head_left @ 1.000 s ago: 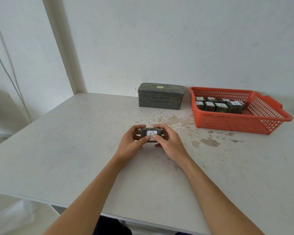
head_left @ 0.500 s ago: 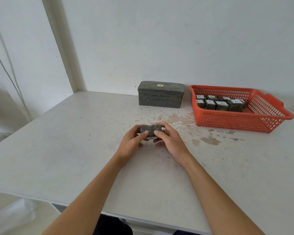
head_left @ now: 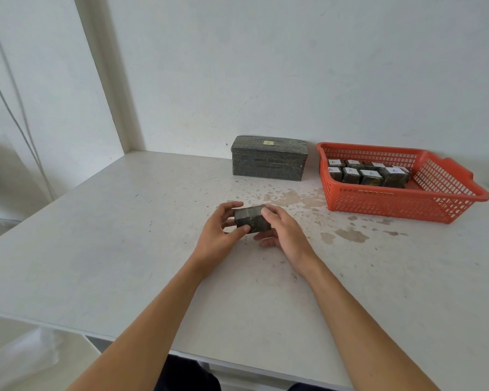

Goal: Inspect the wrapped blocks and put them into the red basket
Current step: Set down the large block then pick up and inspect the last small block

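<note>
A white, stained table fills most of the view, set against a plain wall. At its far right stands the red basket, its long side running left to right, with a row of wrapped blocks already packed along its back. White labels face up on most of them. Just to the left of the basket, apart from it, sits a bigger dark wrapped box with a small yellowish label on top.

Near the middle of the table both hands meet on a single wrapped block. The left hand curls round the block's left end, with the thumb on the near face and the fingers over the top. The right hand takes the right end, with the thumb on the upper edge and the fingers tucked below. Whether the block rests on the table or is held just above it cannot be told. No label shows on the faces in view.

The block's long axis runs roughly left to right between the hands. The basket lies away to the right and farther back, so the right hand is the nearer one. Judging by this, the inspection is under way, and the carry to the basket would suit the right hand best.
</note>
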